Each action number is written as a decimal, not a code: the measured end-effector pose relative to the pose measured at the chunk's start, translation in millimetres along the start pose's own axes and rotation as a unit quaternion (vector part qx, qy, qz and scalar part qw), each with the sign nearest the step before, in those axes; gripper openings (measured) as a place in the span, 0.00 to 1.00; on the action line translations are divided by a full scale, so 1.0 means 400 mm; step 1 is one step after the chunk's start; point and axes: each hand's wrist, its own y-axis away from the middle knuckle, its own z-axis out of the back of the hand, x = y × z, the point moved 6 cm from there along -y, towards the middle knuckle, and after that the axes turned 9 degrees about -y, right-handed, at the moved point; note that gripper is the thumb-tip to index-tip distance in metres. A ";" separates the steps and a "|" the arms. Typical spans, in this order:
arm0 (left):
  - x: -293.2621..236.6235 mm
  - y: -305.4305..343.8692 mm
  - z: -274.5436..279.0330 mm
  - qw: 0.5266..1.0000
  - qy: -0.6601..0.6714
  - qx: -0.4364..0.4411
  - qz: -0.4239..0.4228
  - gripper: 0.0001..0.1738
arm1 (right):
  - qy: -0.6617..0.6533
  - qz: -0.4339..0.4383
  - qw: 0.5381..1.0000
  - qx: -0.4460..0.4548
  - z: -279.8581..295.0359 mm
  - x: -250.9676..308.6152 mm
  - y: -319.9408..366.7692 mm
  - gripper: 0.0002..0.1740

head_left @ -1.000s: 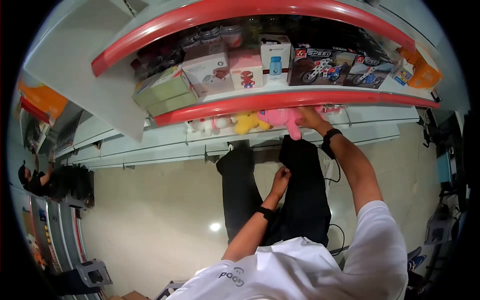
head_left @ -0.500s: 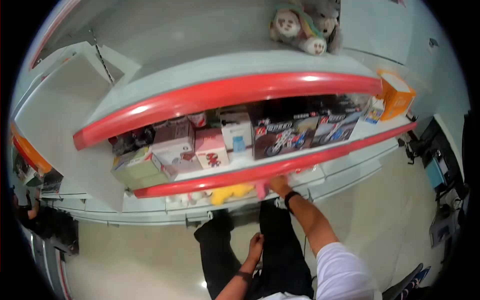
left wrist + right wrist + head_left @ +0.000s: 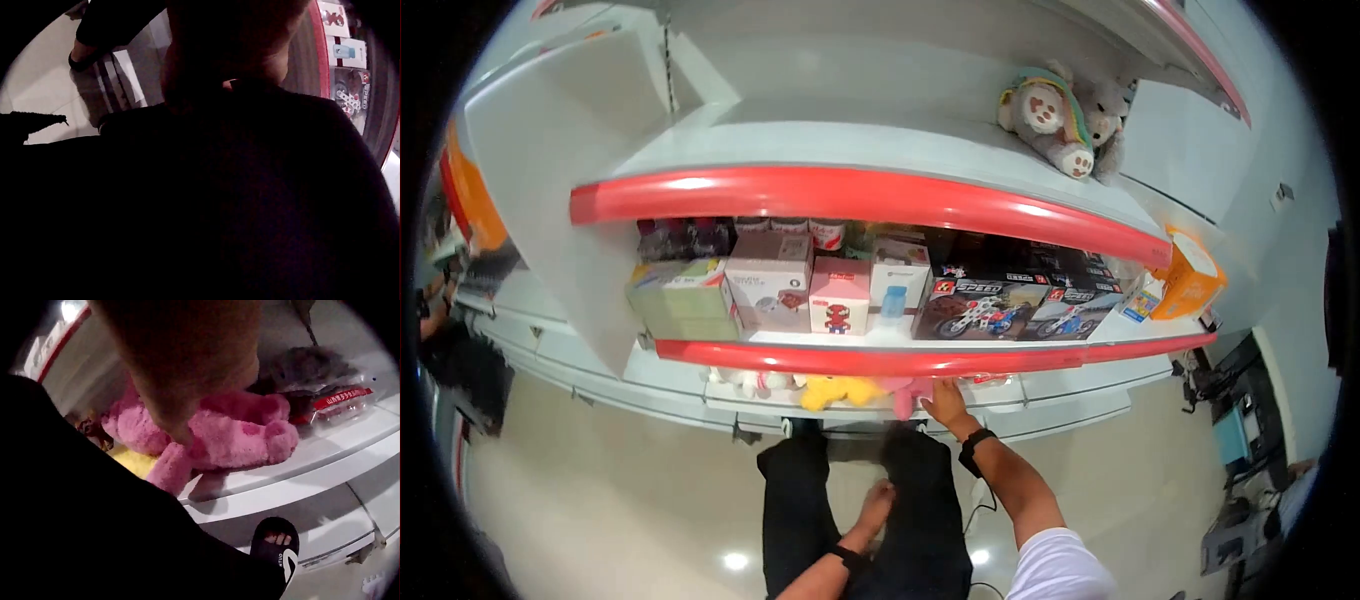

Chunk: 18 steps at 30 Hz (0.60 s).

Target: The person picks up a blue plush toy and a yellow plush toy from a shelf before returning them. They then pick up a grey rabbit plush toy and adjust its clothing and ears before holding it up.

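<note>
Three soft toys lay in a row on the low white shelf [image 3: 269, 494], the pink plush toy [image 3: 908, 395] already down but with the right hand [image 3: 946, 405] not yet off it; how much was left could not be told. The right hand touched the pink toy from its 3 o'clock side, its finger closure unclear, while the left hand [image 3: 878, 503] lay empty, loosely curled, at a dark trouser leg [image 3: 915, 510]. The right wrist view showed the clear packet's [image 3: 340, 403] red label at 2 o'clock; only the head view showed grey plush toys [image 3: 1068, 120] above.
</note>
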 end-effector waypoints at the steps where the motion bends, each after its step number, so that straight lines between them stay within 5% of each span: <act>1: 0.012 -0.002 -0.005 0.998 0.053 0.015 0.018 0.05 | -0.054 0.012 0.998 -0.039 0.006 -0.003 0.008 0.30; 4: 0.036 -0.012 -0.006 0.999 0.035 -0.017 -0.031 0.04 | -0.213 0.018 0.974 -0.076 0.097 0.053 0.068 0.25; 7: 0.035 -0.002 -0.009 0.998 0.055 -0.018 -0.006 0.05 | -0.318 0.179 0.930 -0.042 0.251 0.203 0.154 0.17; 8: 0.057 -0.026 -0.013 0.999 0.037 -0.036 -0.017 0.05 | -0.305 0.179 0.935 -0.039 0.331 0.244 0.170 0.17; 10: 0.048 -0.026 -0.008 1.000 0.015 -0.018 0.017 0.05 | -0.222 0.338 0.908 -0.107 0.540 0.418 0.211 0.16; 13: 0.055 -0.036 -0.028 0.997 0.076 -0.017 -0.014 0.05 | -0.150 0.399 0.866 -0.262 0.830 0.533 0.204 0.17; 18: 0.009 -0.017 -0.022 0.998 0.065 -0.017 -0.006 0.06 | -0.085 0.260 0.905 -0.326 1.211 0.569 -0.076 0.26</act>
